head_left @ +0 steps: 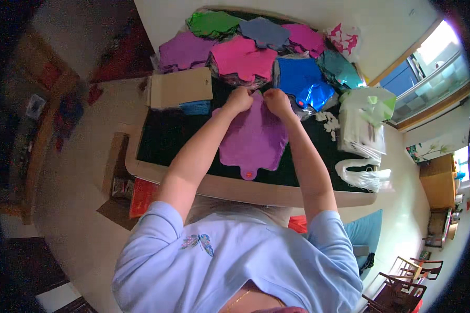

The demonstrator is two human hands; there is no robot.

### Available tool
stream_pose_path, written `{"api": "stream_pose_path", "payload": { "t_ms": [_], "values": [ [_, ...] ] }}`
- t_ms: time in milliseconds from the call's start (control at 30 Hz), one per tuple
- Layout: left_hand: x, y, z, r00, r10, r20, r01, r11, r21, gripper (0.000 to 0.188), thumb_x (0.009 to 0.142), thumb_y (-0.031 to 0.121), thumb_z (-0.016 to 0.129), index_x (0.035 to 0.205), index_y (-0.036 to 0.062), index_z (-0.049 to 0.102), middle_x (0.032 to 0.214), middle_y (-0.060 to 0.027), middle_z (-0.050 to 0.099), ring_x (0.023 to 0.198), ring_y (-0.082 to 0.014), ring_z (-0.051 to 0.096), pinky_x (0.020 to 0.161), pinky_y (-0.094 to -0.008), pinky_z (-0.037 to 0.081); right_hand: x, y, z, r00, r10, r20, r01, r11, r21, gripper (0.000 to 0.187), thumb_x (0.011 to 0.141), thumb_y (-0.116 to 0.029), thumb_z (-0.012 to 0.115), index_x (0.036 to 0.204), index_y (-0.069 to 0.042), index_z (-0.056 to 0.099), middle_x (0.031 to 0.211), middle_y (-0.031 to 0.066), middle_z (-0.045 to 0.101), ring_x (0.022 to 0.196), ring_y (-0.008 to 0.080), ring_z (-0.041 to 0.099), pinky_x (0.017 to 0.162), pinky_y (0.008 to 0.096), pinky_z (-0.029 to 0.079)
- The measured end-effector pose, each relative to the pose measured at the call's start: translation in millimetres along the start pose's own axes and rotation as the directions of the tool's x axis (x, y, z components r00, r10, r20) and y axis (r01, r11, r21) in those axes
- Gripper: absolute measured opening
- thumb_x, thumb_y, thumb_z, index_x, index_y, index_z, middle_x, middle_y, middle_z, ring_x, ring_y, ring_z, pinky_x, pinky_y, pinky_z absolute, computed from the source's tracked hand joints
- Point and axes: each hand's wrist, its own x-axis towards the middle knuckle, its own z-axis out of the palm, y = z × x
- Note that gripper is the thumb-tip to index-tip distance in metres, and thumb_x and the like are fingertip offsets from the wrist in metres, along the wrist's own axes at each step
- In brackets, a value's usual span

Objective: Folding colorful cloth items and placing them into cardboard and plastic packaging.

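On the dark green table cover in front of me lies a flat purple shaped piece (253, 135), with a rounded tab and a red dot at its near end. Both hands are at its far end. My left hand (239, 100) is closed at the left of that end, its fingertips pinched together. Close beside it, my right hand (278, 101) is closed too, fingers curled in at the right. Both seem to grip the far edge of the piece, whose tip between them is partly hidden. A stack of pink pieces (244, 58) lies just beyond.
Beyond my hands are stacks of purple (185, 51), green (212, 24) and blue pieces (299, 75). Beige card sheets (180, 87) lie at the left. At the right are small white bits (328, 123), clear plastic bags (361, 130) and a white bundle (357, 176).
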Motion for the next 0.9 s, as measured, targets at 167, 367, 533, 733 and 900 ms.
{"api": "stream_pose_path", "payload": {
  "t_ms": [167,367,533,733,900],
  "values": [
    [-2,12,10,0.995,0.017,-0.103,-0.022,0.999,-0.05,0.026,0.072,0.018,0.056,0.091,0.0022,0.063,0.094,-0.0214,0.061,0.091,-0.0349,0.059,0.076,-0.0426,0.046,0,0,2,1.0,0.002,0.011,-0.002,1.0,-0.025,0.021,0.075,-0.021,0.058,0.088,-0.008,0.065,0.084,0.0166,0.064,0.083,0.0332,0.061,0.073,0.0394,0.048],
    [0,2,14,0.995,-0.001,-0.101,-0.001,1.0,-0.012,0.029,0.078,0.024,0.056,0.103,0.0086,0.061,0.099,-0.0159,0.062,0.093,-0.0346,0.058,0.078,-0.0417,0.047,0,-10,2,0.999,-0.042,0.021,0.042,0.999,0.002,0.021,0.072,-0.015,0.058,0.089,-0.006,0.065,0.084,0.0176,0.064,0.083,0.0335,0.06,0.072,0.0402,0.048],
    [-64,49,-33,0.988,0.03,-0.154,-0.034,0.999,-0.022,0.024,0.079,0.018,0.059,0.099,0.0054,0.061,0.092,-0.0152,0.063,0.089,-0.0287,0.061,0.076,-0.0362,0.047,-50,-29,-30,0.97,-0.116,-0.213,0.146,0.981,0.128,0.018,0.072,-0.002,0.056,0.09,-0.002,0.062,0.086,0.0157,0.059,0.083,0.0328,0.057,0.075,0.0382,0.046],
    [-151,55,-48,0.935,0.353,-0.031,-0.351,0.935,0.055,0.015,0.075,0.017,0.061,0.087,0.008,0.059,0.08,-0.009,0.061,0.076,-0.0295,0.06,0.064,-0.039,0.048,-119,-59,-42,0.896,-0.431,-0.107,0.432,0.902,-0.016,0.018,0.073,-0.007,0.059,0.091,-0.008,0.061,0.088,0.0113,0.053,0.087,0.0308,0.05,0.073,0.0416,0.042],
    [-181,58,-34,0.882,0.451,0.136,-0.454,0.891,-0.006,0.015,0.074,0.02,0.062,0.085,0.0097,0.06,0.075,-0.0094,0.059,0.073,-0.0295,0.06,0.063,-0.0398,0.048,-131,-48,-19,0.894,-0.449,0.001,0.446,0.887,-0.119,0.022,0.073,-0.009,0.058,0.094,-0.007,0.058,0.094,0.0088,0.053,0.09,0.0275,0.05,0.073,0.0376,0.041]
  ]
}}
